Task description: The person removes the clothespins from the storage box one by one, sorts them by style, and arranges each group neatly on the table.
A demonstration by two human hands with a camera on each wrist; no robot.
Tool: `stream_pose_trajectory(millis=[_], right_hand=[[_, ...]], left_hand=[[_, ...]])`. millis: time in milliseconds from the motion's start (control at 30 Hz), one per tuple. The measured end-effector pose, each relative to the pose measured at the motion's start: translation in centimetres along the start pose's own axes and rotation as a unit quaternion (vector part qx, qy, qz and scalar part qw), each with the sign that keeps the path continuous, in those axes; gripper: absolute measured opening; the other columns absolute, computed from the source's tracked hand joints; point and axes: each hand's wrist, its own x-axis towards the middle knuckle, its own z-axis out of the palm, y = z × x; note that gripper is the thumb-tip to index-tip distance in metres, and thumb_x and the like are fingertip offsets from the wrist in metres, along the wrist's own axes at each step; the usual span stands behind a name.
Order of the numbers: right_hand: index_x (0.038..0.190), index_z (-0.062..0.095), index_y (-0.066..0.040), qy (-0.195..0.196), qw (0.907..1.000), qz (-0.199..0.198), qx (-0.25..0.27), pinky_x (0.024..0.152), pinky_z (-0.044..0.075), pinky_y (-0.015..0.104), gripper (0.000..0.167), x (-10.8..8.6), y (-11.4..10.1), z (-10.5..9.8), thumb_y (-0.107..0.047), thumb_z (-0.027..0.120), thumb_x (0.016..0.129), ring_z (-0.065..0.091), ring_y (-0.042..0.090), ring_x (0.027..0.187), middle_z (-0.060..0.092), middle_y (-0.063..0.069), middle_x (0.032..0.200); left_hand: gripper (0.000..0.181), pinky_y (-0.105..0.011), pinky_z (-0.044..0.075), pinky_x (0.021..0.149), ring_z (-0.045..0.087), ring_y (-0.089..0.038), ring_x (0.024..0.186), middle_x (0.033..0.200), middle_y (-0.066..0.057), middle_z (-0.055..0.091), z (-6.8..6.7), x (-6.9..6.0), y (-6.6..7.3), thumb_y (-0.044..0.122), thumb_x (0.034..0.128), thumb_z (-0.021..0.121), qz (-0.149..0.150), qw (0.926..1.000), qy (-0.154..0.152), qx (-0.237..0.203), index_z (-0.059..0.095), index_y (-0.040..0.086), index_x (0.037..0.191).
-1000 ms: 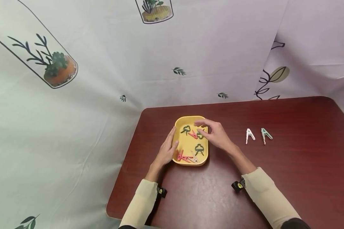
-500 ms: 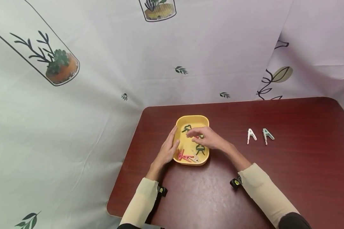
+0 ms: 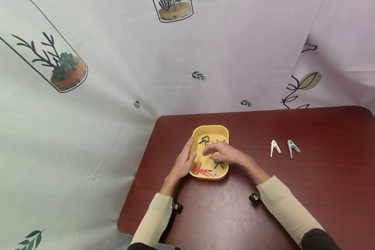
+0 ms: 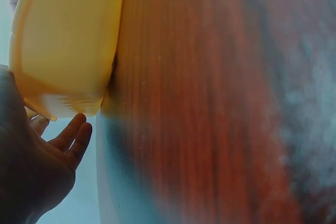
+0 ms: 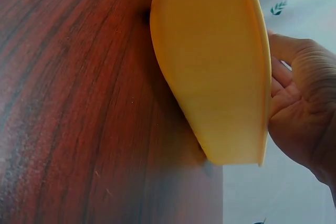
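Left hand (image 3: pixel 182 164): fingers extended along left wall of smooth, round-cornered yellow tray (image 3: pixel 199 149), long axis near–far; no clip held. Pink clothespins (image 3: pixel 197 170) lie near-left inside; loop-headed dark-green clip (image 3: pixel 205 139) lies far. Right hand (image 3: pixel 226 152), nearer both, arches between them, thumb and forefinger parted, nothing visibly held. Rightward: white clothespin (image 3: pixel 274 148), pale-green clothespin (image 3: pixel 291 148), A-shaped, on wood-grained table (image 3: pixel 328 146).

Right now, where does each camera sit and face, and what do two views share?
Head: on the head, facing forward and down at the yellow tray; left hand, right hand, sleeves show.
Left wrist: on that wrist, toward the tray's outside; left hand shows.
Right wrist: likewise; right hand shows.
Both wrist views share tray and table.
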Motion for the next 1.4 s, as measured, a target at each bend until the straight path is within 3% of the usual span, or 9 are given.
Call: stream_pose_trajectory(millis=[333,567,867,1133,1233,1400], right_hand=[[0.118,0.074,0.004,-0.039,0.9991,0.012,-0.009,0.098,0.058,0.041,0.024,0.6,0.0,-0.1,0.009,0.070,0.096,0.074,0.026,0.110,0.077,0.009,0.111],[0.115,0.074,0.006,-0.087,0.9959,0.006,0.024,0.096,0.059,0.038,0.023,1.2,0.2,-0.5,0.012,0.070,0.093,0.075,0.024,0.104,0.078,0.013,0.107],[0.110,0.075,0.008,-0.171,0.9800,0.061,0.082,0.089,0.059,0.032,0.024,3.0,0.6,-1.0,0.020,0.067,0.090,0.076,0.027,0.099,0.078,0.018,0.103],[0.107,0.075,0.009,-0.203,0.9609,0.122,0.143,0.086,0.060,0.033,0.027,4.0,1.2,-0.1,0.025,0.064,0.088,0.076,0.034,0.098,0.078,0.020,0.099],[0.106,0.076,0.008,-0.212,0.9574,0.128,0.149,0.086,0.060,0.035,0.032,4.1,1.5,0.2,0.028,0.061,0.084,0.074,0.032,0.096,0.077,0.018,0.098],[0.107,0.077,0.005,-0.238,0.9593,0.106,0.110,0.085,0.059,0.034,0.039,4.4,1.6,0.0,0.028,0.056,0.083,0.072,0.027,0.096,0.076,0.015,0.099]], left_hand=[[0.064,-0.048,0.024,0.127,0.026,-0.022,0.159,0.176,-0.005,0.025,0.0,0.0,0.1,0.015,0.1116,0.053,0.008,1.0000,0.005,0.001,0.025,0.008,0.169],[0.063,-0.045,0.023,0.128,0.024,-0.019,0.160,0.176,-0.003,0.023,0.1,0.1,0.0,0.017,0.1126,0.051,0.004,1.0000,0.000,-0.001,0.025,0.008,0.169],[0.063,-0.054,0.026,0.125,0.028,-0.028,0.159,0.175,-0.011,0.026,0.0,0.0,0.3,0.011,0.1114,0.052,0.025,0.9996,0.016,0.000,0.026,0.004,0.168],[0.062,-0.048,0.024,0.127,0.024,-0.020,0.160,0.176,-0.003,0.024,0.0,-0.3,0.1,0.020,0.1135,0.049,0.001,1.0000,-0.004,-0.001,0.025,0.008,0.169],[0.062,-0.047,0.024,0.127,0.023,-0.019,0.160,0.176,-0.002,0.023,0.0,-0.2,0.1,0.021,0.1137,0.049,0.001,1.0000,-0.006,-0.002,0.025,0.007,0.169],[0.062,-0.047,0.023,0.127,0.024,-0.020,0.160,0.176,-0.003,0.023,-0.1,-0.1,0.0,0.021,0.1137,0.049,0.005,1.0000,0.000,-0.001,0.025,0.007,0.169]])
